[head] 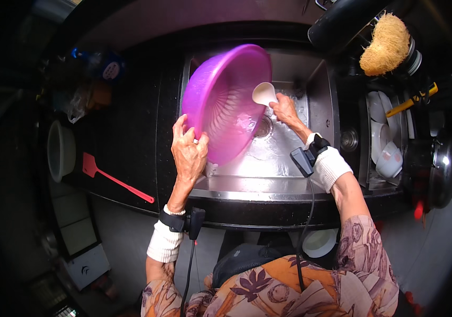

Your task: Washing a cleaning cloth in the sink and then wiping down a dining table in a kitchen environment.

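A large purple plastic basin (228,91) stands tilted on its side in the stainless steel sink (257,183). My left hand (189,152) grips the near-left part of its rim. In my right hand (286,111) is a small white cup-like scoop (263,94), held in front of the basin's open side; its handle is mostly hidden by my fingers. Below that hand lies the sink drain (263,127), partly covered by the basin. Water wets the sink floor, and a little shines inside the basin.
A red fly swatter (119,178) and a pale basin (62,150) lie left on the black counter. To the right, white bowls (389,159) and plates fill a smaller sink compartment. A loofah (386,45) hangs at upper right, near a yellow-handled tool (412,100) and a lidded pot (444,172).
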`<move>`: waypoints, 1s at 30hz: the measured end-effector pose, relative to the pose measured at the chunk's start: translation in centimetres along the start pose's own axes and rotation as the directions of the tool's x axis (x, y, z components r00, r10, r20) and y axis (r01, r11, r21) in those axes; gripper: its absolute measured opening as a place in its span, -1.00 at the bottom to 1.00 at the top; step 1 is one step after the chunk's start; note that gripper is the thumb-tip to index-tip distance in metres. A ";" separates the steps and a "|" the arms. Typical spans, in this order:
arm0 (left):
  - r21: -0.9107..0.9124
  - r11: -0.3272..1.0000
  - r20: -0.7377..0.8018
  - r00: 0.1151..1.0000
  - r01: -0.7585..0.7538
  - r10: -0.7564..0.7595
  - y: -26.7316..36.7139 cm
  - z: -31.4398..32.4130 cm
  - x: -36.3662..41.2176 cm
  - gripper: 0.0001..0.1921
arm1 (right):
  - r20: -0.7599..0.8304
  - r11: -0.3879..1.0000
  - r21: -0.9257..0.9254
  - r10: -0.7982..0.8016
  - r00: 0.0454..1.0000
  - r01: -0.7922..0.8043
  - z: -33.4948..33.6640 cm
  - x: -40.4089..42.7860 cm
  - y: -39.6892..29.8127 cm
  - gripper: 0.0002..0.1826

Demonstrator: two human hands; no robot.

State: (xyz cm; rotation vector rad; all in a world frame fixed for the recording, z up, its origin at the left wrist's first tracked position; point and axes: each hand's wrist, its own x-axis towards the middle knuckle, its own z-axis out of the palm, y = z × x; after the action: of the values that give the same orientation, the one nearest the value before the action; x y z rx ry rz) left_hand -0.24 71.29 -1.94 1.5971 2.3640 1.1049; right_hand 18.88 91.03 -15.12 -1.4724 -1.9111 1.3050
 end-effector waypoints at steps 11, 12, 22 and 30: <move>-0.540 0.678 0.171 0.854 0.498 -0.491 -2.8 -2.8 -0.1 -0.81 | -0.401 0.931 -0.297 -0.321 0.858 0.210 -3.8 6.1 -1.3 -0.78; -0.577 0.674 0.142 0.869 0.462 -0.474 -3.3 -2.9 -0.1 -0.80 | -0.294 0.939 -0.320 -0.228 0.928 0.129 -5.1 6.7 -0.3 -0.72; -0.767 0.455 0.127 0.801 0.453 -0.585 -1.7 -4.1 2.1 -0.64 | -0.065 0.661 -0.745 -0.197 0.978 0.084 -1.5 9.3 13.4 -0.80; -0.862 0.299 0.150 0.769 0.410 -0.621 -6.4 -3.5 2.5 -0.65 | 0.846 0.378 -0.203 -0.397 0.356 0.903 10.2 -4.9 12.3 -0.87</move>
State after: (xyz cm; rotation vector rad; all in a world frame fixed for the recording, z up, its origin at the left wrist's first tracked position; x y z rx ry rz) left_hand -7.87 70.30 -2.37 0.2853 1.5996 1.8701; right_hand 19.54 82.43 -29.42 0.0174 -3.2245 0.7129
